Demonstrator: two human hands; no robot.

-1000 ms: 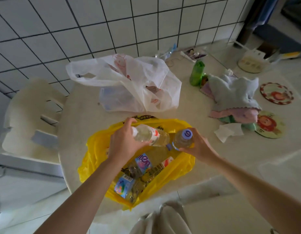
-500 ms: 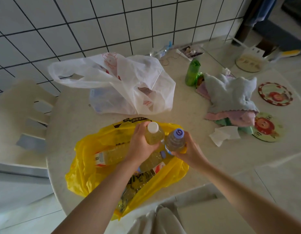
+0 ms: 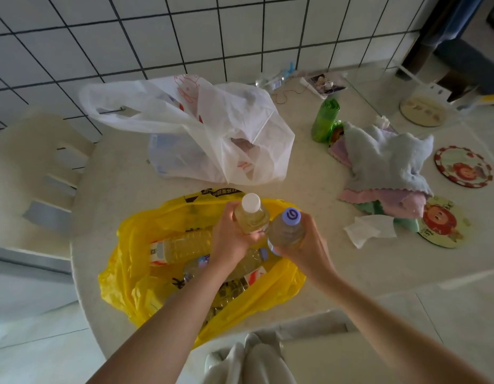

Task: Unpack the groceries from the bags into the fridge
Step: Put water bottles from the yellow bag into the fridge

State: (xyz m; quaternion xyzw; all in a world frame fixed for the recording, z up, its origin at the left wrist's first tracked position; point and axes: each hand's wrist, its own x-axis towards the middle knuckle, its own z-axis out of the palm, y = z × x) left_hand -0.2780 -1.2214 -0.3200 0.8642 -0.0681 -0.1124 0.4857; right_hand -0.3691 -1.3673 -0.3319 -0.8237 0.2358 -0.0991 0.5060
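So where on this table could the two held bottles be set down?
Bare tabletop lies between the yellow bag, the white bag and the cloth pile; another strip runs left of the white bag. The right side is crowded: cloths, tissue, coasters.

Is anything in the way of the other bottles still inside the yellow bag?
Yes. Both hands hover over the yellow bag, the left hand gripping a white-capped bottle, the right hand a purple-capped bottle. The bottles in the bag lie uncovered, the bag open.
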